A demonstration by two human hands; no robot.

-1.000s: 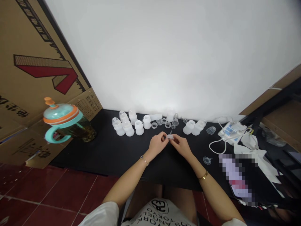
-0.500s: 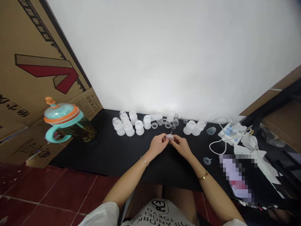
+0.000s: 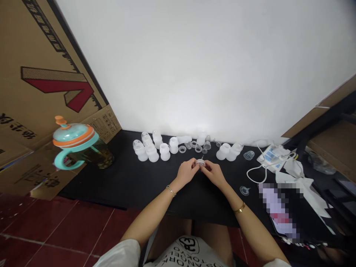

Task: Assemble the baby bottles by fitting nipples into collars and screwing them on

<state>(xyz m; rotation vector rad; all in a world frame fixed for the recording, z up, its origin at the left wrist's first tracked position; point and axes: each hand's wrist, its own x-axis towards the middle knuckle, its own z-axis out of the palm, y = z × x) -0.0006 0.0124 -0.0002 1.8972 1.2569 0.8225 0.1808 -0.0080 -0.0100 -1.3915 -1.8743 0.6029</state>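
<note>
Over the middle of the black table (image 3: 125, 185), my left hand (image 3: 187, 171) and my right hand (image 3: 214, 174) grip a baby bottle collar ring (image 3: 200, 162) from both sides. A clear nipple tip (image 3: 202, 157) pokes up out of the ring. The fingers of both hands are closed on its rim, and the underside is hidden. Just beyond lie loose collar rings (image 3: 182, 149) and small clear parts. White baby bottles (image 3: 151, 152) stand behind on the left, some with clear caps. Two more bottles (image 3: 223, 152) stand to the right.
A clear cap (image 3: 249, 155) and a loose nipple (image 3: 244, 190) lie right of my hands. Farther right are a white power strip (image 3: 274, 157) with cables, papers and a phone (image 3: 278, 211). A teal-lidded jug (image 3: 75, 144) and a cardboard box (image 3: 36, 92) stand left.
Both hands stay in the same place, gripping the collar ring with the nipple. The view has shifted very slightly; nothing else has visibly moved.
</note>
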